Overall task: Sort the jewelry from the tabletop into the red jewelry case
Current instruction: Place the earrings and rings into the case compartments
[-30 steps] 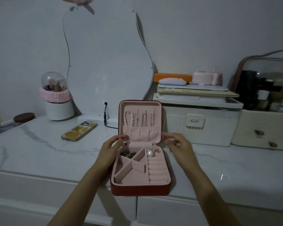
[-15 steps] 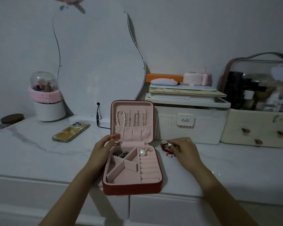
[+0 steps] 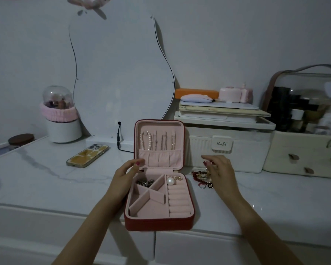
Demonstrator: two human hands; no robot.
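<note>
Left hand [image 3: 122, 176] fingers spread against red jewelry case [image 3: 159, 222], right hand [image 3: 219, 171] fingers loose over jewelry [image 3: 201, 176]

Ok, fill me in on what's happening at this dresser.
A person is sorting jewelry into an open red jewelry case on the marble tabletop. The left hand rests against the case's left side by the hinge. The right hand reaches over a small pile of loose jewelry lying just right of the case; whether it has anything pinched is unclear. A pearl necklace hangs in the lid, and a large pearl sits above the ring rolls.
</note>
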